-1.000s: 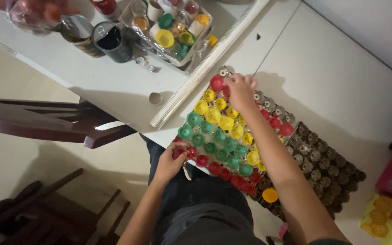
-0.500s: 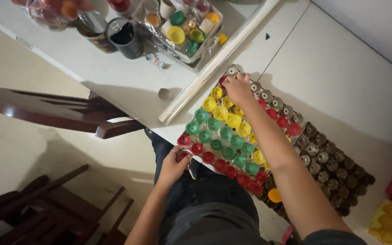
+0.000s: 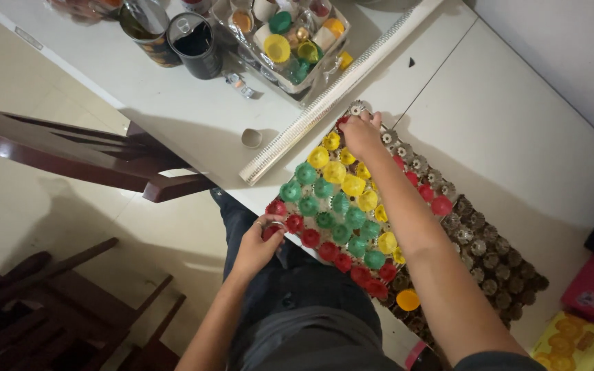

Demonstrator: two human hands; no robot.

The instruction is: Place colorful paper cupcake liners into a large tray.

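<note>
So the person is sitting at a white counter with a dark egg-style tray running diagonally across the middle of the frame, its cups partly filled with little plastic caps: yellow caps up the middle, green caps beside them, red caps along the lower edge.

The right hand is reaching to the tray's upper-left end, fingers curled down over a red cap there, pressing or pinching it, can't quite tell which. The left hand is sitting at the near corner of the tray, lower centre of the frame, fingers closed on another red piece right by the tray's edge.

A long white ridged strip is lying on the counter just left of the tray. At the top of the frame a clear container of mixed caps is sitting next to a black mug. An orange cap is resting low on the tray.
</note>
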